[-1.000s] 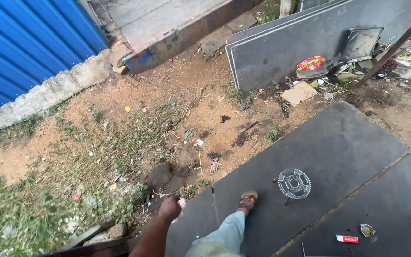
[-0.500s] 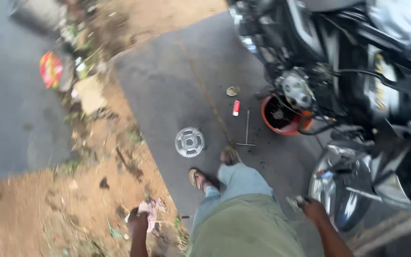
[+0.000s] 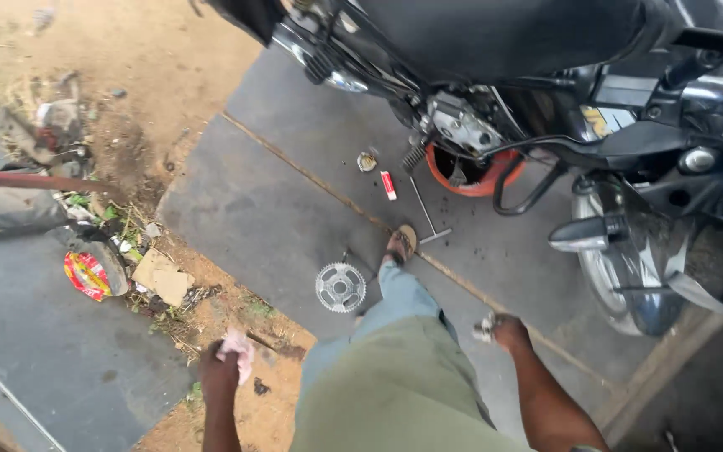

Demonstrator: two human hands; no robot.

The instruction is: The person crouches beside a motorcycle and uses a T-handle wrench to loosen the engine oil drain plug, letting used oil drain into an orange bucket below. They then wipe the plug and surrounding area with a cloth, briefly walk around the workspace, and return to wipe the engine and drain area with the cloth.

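Gripping: your left hand (image 3: 221, 368) fingers closed on a pink rag (image 3: 238, 350); right hand (image 3: 505, 330) closed around a small metal part (image 3: 484, 326). Keep both grips firm; sprocket (image 3: 340, 287) lies ahead.

A pale pink rag (image 3: 238, 351) is held bunched in the left hand (image 3: 219, 372), low beside the leg above bare dirt. A small metallic part (image 3: 485, 327) is clasped in the right hand (image 3: 510, 332); its shape cannot be told.

Soft even daylight, slight motion blur
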